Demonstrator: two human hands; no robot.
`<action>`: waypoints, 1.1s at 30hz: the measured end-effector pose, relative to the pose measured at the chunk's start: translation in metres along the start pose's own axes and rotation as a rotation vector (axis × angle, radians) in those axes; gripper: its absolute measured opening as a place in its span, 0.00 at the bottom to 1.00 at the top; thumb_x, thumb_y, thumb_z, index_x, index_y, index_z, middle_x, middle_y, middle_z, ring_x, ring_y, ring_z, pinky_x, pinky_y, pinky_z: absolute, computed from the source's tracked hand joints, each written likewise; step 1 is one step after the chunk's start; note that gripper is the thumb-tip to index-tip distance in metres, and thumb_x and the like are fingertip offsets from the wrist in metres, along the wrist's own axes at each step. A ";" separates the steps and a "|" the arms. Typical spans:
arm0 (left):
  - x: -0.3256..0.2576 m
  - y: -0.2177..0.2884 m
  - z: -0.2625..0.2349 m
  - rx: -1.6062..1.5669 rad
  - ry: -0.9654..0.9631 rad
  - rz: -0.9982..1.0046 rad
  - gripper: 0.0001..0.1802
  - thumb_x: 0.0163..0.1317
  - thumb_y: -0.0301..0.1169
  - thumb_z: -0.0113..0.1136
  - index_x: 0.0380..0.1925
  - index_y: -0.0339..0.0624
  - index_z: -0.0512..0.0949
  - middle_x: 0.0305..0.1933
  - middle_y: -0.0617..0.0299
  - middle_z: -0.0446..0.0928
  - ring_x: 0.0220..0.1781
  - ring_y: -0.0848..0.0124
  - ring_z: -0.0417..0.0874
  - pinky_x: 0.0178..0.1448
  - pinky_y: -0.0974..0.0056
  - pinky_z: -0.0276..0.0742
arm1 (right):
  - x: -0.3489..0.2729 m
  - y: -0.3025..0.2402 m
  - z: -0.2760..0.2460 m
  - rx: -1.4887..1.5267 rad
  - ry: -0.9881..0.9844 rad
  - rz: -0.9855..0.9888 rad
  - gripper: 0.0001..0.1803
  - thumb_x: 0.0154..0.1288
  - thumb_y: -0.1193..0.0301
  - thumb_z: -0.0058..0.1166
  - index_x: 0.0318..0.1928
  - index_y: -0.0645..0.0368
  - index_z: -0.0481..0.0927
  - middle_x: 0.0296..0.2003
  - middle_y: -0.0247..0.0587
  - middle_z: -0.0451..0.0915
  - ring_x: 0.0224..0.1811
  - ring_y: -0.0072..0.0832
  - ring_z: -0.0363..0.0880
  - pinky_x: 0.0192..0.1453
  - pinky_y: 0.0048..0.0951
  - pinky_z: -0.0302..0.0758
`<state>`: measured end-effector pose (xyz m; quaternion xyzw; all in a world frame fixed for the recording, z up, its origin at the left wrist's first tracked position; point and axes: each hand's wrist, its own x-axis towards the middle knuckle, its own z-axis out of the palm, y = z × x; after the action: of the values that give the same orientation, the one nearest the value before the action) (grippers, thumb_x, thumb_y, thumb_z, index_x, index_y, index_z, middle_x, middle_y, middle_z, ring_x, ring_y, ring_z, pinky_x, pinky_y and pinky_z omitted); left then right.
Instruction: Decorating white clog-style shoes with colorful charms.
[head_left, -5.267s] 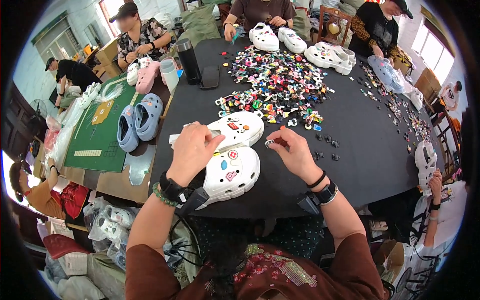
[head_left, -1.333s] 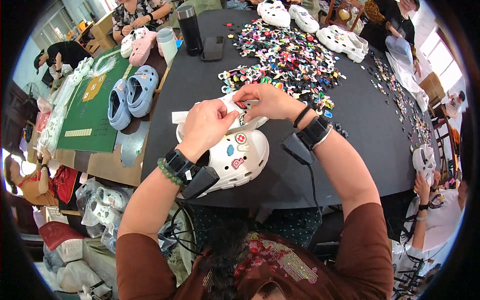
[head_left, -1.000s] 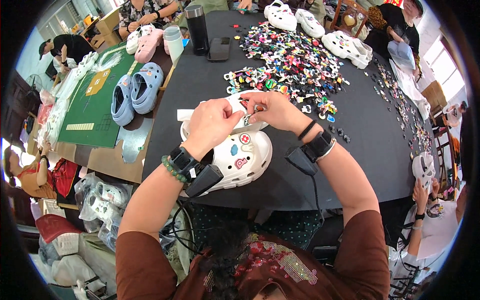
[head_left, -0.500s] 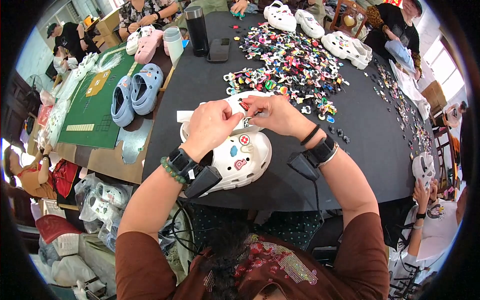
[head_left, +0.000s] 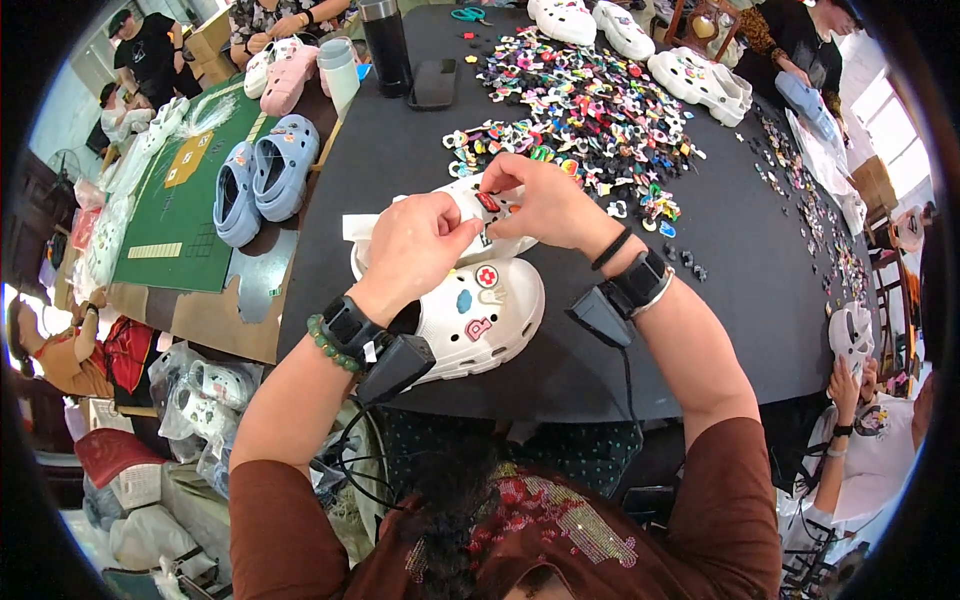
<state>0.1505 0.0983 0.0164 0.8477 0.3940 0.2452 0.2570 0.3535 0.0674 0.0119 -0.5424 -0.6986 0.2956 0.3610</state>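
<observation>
A white clog (head_left: 515,246) with a red charm (head_left: 487,202) and dark charms on its upper lies under both my hands. My left hand (head_left: 420,240) is closed on this clog at its left part, with the fingertips hidden. Over its right part, my right hand (head_left: 555,205) has thumb and index finger apart, on either side of the red charm, with nothing visible between them. Nearer me rests a second white clog (head_left: 500,325), which carries a red-and-white round charm, a blue cloud-shaped charm, a pale hand-shaped charm and a pink letter-shaped charm.
A large pile of colourful shoe charms (head_left: 590,120) spreads beyond my hands. Several white clogs (head_left: 700,82) stand at the far edge. A black tumbler (head_left: 385,50) and phone (head_left: 433,84) are at the far left. Blue clogs (head_left: 283,170) sit beside a green mat (head_left: 180,245). People work around the table.
My right thumb and index finger have spread apart, showing more of the red charm. My left hand stays at the clog. A person's hand at the far edge has left the teal scissors.
</observation>
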 end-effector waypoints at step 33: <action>-0.002 0.001 -0.002 0.019 -0.018 -0.019 0.18 0.58 0.39 0.68 0.21 0.35 0.77 0.16 0.59 0.73 0.18 0.69 0.73 0.25 0.62 0.67 | -0.006 -0.002 0.005 -0.077 -0.060 -0.007 0.18 0.52 0.74 0.70 0.43 0.60 0.78 0.39 0.34 0.80 0.44 0.23 0.79 0.49 0.28 0.78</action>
<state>0.1484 0.0969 0.0181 0.8485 0.4020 0.2314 0.2547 0.3496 0.0615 0.0098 -0.5441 -0.7220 0.2836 0.3198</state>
